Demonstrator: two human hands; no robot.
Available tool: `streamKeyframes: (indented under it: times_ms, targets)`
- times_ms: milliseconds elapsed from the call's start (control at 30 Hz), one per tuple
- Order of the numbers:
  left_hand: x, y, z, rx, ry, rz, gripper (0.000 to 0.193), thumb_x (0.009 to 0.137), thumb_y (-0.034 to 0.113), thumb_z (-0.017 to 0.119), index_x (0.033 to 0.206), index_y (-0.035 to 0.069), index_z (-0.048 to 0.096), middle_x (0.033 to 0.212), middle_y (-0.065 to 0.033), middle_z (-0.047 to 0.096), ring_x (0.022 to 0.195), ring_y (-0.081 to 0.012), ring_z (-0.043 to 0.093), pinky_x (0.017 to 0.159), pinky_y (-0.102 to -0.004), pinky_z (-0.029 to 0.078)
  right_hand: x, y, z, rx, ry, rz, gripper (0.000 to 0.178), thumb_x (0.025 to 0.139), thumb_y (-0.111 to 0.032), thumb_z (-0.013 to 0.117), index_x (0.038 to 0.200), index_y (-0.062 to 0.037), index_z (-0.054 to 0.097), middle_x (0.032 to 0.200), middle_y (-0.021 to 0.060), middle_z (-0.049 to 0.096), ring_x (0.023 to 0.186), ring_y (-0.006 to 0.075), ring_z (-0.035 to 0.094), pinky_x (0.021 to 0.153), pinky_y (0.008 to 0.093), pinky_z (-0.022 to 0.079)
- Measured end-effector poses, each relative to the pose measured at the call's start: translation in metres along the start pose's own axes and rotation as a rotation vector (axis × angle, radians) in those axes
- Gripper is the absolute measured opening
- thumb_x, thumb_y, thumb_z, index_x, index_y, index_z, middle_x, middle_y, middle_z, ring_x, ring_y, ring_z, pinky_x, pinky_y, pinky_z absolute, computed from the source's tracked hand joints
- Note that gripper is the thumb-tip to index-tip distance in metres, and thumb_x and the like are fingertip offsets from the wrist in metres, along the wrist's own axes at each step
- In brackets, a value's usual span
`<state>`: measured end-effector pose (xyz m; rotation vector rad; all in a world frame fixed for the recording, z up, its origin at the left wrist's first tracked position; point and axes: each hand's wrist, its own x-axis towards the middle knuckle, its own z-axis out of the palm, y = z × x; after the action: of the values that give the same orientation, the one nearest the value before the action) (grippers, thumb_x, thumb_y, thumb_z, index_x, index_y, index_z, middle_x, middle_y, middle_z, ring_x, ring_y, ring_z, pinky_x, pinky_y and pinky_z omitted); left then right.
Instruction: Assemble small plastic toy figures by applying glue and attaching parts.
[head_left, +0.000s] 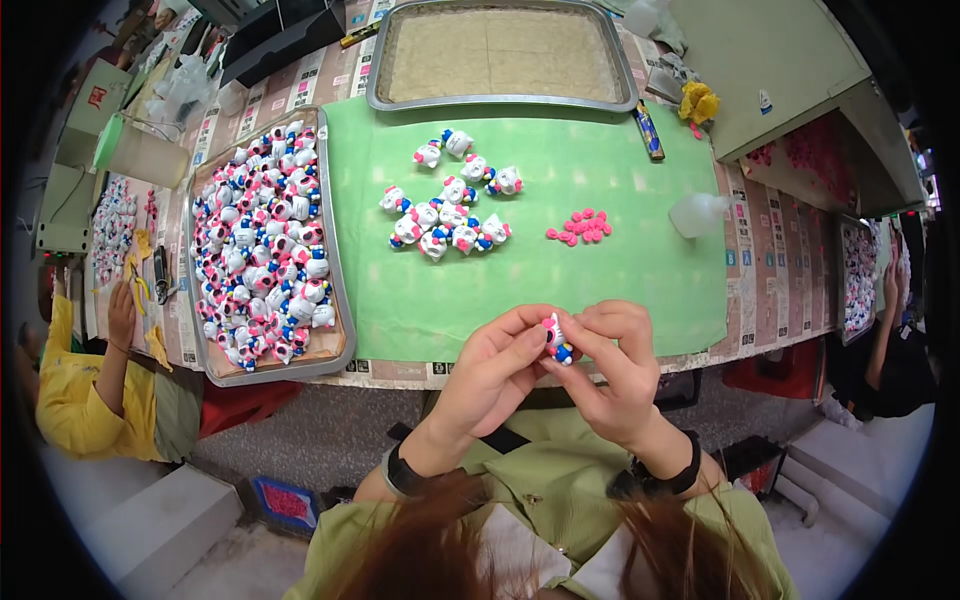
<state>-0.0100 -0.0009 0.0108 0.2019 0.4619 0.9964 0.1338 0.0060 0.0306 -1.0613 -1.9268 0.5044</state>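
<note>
head view, looking down at my own hands. left hand [492, 365] and right hand [612, 362] are raised together at the near edge of the surface [780, 270], over my lap. between them sits one small figurine [556, 340], white with pink and blue parts. fingers of both hands are pinching it: left thumb and forefinger close on its left side, right fingers [590, 330] curled round its right side. exact contact under the fingertips is hidden.

green mat [640, 260] covers the middle of the surface. on it, well apart from my hands, a loose cluster of finished-looking figurines [450, 215] of the same kind, some touching each other. to the right of the cluster, a small heap of pink pieces [582, 227].

left of the mat, a metal tray [342, 300] heaped with many more of the same figurines. at the far side, a second metal tray [500, 100] lined with a beige pad. a clear plastic bag [698, 213] lies at the mat's right edge.

another person in a yellow sleeve [75, 400] sits at the left; another person's hand at the far right.
</note>
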Motion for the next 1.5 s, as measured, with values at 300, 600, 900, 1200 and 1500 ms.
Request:
streamKeyframes:
  times_ms: [300,600,900,1200,1500]
  targets:
    - [0.001,-0.002,0.006,-0.018,0.096,-0.021,0.028,0.085,0.009,0.050,0.110,-0.001,0.046,0.097,-0.0067,0.054,0.088,-0.0115,0.053,0.077,-0.0254,0.045,0.000,0.005,0.001,0.148,-0.005,0.208,0.037,0.060,-0.001,0.068,0.096,0.0001,0.057,0.088,0.0108,0.051,0.080,0.0240,0.050,0.067,0.0313,0.042]
    - [-0.004,-0.002,0.012,0.596,0.150,0.358,0.032,0.076,-0.003,0.057,0.107,-0.001,0.051,0.100,-0.0054,0.052,0.092,-0.0117,0.048,0.081,-0.0243,0.038,0.002,0.011,-0.008,0.849,-0.106,0.574,0.024,0.077,0.000,0.054,0.101,0.0014,0.054,0.100,0.0077,0.049,0.090,0.0144,0.049,0.073,0.0242,0.039]
    - [0.002,-0.007,0.009,0.851,0.184,0.589,0.022,0.074,0.000,0.059,0.096,0.001,0.056,0.094,-0.0079,0.056,0.082,-0.0134,0.050,0.071,-0.0244,0.041,-0.002,0.012,-0.001,0.956,-0.059,0.640,0.017,0.079,0.002,0.052,0.095,0.0013,0.055,0.092,0.0046,0.049,0.077,0.0075,0.048,0.060,0.0180,0.038]
    - [-0.015,0.024,0.013,1.227,0.231,0.651,0.021,0.075,0.000,0.059,0.095,0.001,0.055,0.092,-0.0091,0.056,0.086,-0.0171,0.053,0.077,-0.0267,0.041,-0.002,0.001,0.011,0.858,-0.049,0.684,0.019,0.077,0.003,0.051,0.095,0.0019,0.053,0.094,0.0057,0.049,0.081,0.0110,0.049,0.068,0.0217,0.041]
    - [-0.041,0.138,-0.019,2.152,0.952,1.110,0.022,0.069,0.001,0.059,0.090,0.004,0.057,0.091,-0.0123,0.056,0.084,-0.0280,0.052,0.074,-0.0344,0.041,-0.019,0.033,-0.028,0.641,0.210,0.669,0.019,0.079,0.002,0.048,0.098,0.0027,0.052,0.094,0.0047,0.047,0.077,0.0102,0.047,0.071,0.0225,0.040]
